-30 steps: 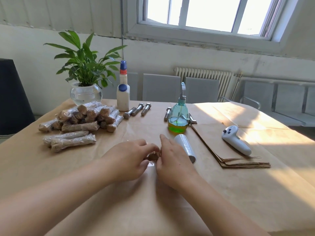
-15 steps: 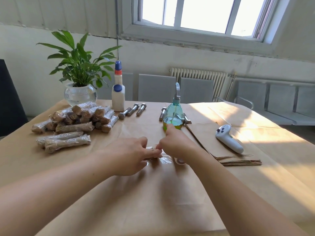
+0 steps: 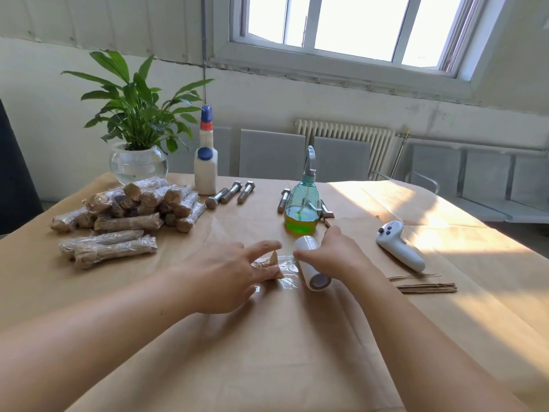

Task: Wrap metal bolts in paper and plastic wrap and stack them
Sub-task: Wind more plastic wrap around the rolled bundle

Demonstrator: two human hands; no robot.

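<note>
Left hand (image 3: 225, 278) pressing paper-wrapped bolt (image 3: 274, 264); right hand (image 3: 335, 257) gripping plastic wrap roll (image 3: 312, 267). Spray bottle (image 3: 302, 209) just beyond right hand. Wrapped stack (image 3: 133, 209) beyond left hand.

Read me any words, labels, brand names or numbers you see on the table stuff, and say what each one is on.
No text can be read anywhere.
White glue bottle: no label shows.
Green spray bottle: no print shows.
White controller: only dark buttons, no legible marking.
Plastic wrap roll: plain white, no print shows.
Wrapped bolts: plain paper under film.

Bare paper (image 3: 267, 346) lies open near; spray bottle (image 3: 300, 210) (just behind roll (image 3: 312, 263)) blocks forward reach.
</note>
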